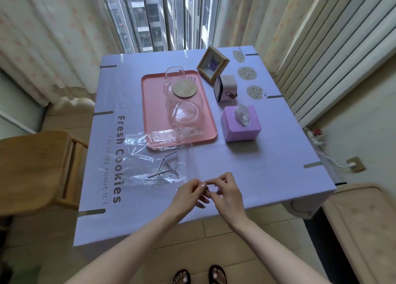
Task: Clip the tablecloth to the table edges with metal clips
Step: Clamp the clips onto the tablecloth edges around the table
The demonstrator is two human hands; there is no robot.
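Head view, tablecloth (pixel 246 166) centre as the dial, window at 12.

- Left hand (pixel 188 195) and right hand (pixel 228 195) meet at 6, just inside the near edge. Fingertips of both pinch one thin dark piece, probably the held clip (pixel 207 190); too small to confirm.
- Fitted clips (pixel 102 113) sit along 9, 12 and 3. None at 6.
- Loose clips (pixel 166 166) lie on the plastic bag (pixel 139 176) at 7.
- Risk: clip slips from the fingertip pinch and drops over the edge to the floor.
- Risk: pushing it on drags the loose 6 hem and bunches the cloth.
- Risk: a forearm sweeps the slick bag, scattering the spares.
- Room: the 6 edge is open. Chair (pixel 32 168) crowds 8 to 9. Tray (pixel 154 103) with glass jugs (pixel 184 112) stands well apart, toward 12.
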